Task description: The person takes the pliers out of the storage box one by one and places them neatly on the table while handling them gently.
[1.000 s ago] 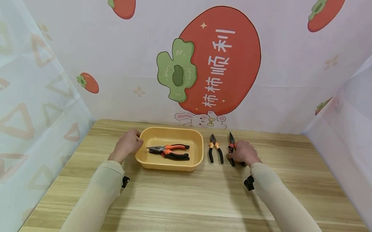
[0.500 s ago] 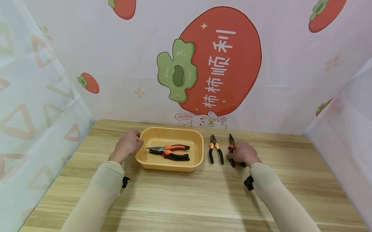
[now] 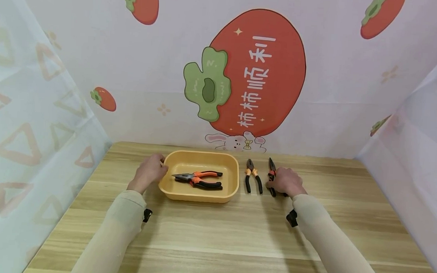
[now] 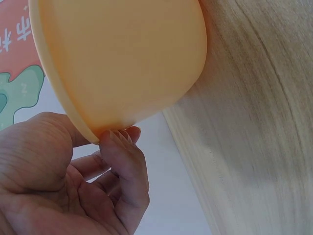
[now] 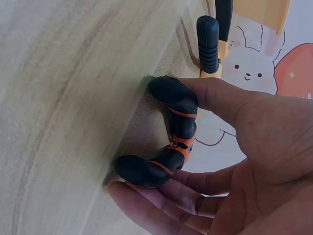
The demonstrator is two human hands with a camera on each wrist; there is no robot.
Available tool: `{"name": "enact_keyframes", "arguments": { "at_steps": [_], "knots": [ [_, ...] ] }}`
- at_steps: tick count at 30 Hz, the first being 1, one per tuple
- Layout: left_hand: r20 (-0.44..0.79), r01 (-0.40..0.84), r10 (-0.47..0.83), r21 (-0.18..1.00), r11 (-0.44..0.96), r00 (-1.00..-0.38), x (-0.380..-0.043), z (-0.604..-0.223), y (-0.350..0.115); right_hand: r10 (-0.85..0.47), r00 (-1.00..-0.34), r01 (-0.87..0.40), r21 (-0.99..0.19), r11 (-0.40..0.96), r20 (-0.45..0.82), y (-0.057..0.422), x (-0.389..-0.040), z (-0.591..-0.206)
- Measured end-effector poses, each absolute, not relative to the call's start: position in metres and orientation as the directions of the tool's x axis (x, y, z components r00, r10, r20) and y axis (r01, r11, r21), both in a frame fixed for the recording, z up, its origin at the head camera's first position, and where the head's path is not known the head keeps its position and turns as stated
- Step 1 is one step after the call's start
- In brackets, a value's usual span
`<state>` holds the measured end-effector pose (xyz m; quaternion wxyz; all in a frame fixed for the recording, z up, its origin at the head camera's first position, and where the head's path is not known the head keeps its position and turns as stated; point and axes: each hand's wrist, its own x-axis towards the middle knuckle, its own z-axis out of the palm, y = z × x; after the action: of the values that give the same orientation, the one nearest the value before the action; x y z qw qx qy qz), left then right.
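Note:
My left hand (image 3: 151,172) grips the left end of a yellow plastic tray (image 3: 197,198), thumb and fingers pinching its rim in the left wrist view. Inside the tray lie overlapping pliers (image 3: 198,178) with orange and black handles, jaws pointing left. At the right, my right hand (image 3: 287,181) holds long-nose pliers (image 3: 272,165) by their spread black-and-red handles. In the right wrist view the thumb presses one handle (image 5: 173,93) while the fingers lie around the other. The pliers' dark nose points toward the back wall.
Between tray and right hand, combination pliers (image 3: 250,164) with orange and black handles lie on the wooden table (image 3: 214,238). A printed cloth wall (image 3: 160,126) rises behind the table, with cloth on both sides.

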<state>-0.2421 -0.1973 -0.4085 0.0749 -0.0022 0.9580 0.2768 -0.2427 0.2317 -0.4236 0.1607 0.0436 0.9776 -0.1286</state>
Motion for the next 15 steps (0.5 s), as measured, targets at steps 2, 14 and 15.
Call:
{"name": "enact_keyframes", "arguments": {
  "at_steps": [2, 14, 15],
  "knots": [
    [-0.143, -0.042, 0.040, 0.530, 0.847, -0.989, -0.2419, -0.4085, -0.1973, 0.048, -0.946, 0.127, -0.231, 0.965, -0.319, 0.2316, -0.2426, -0.4243],
    [-0.148, -0.053, 0.035, 0.546, 0.836, -0.988, -0.2426, -0.4089, -0.1973, 0.063, -0.961, 0.131, -0.243, 0.961, -0.269, 0.2315, -0.2354, -0.4269],
    [-0.147, -0.049, 0.039, 0.546, 0.836, -0.988, -0.2425, -0.4093, -0.1975, 0.068, -0.961, 0.137, -0.246, 0.959, -0.268, 0.2315, -0.2343, -0.4265]
  ]
}}
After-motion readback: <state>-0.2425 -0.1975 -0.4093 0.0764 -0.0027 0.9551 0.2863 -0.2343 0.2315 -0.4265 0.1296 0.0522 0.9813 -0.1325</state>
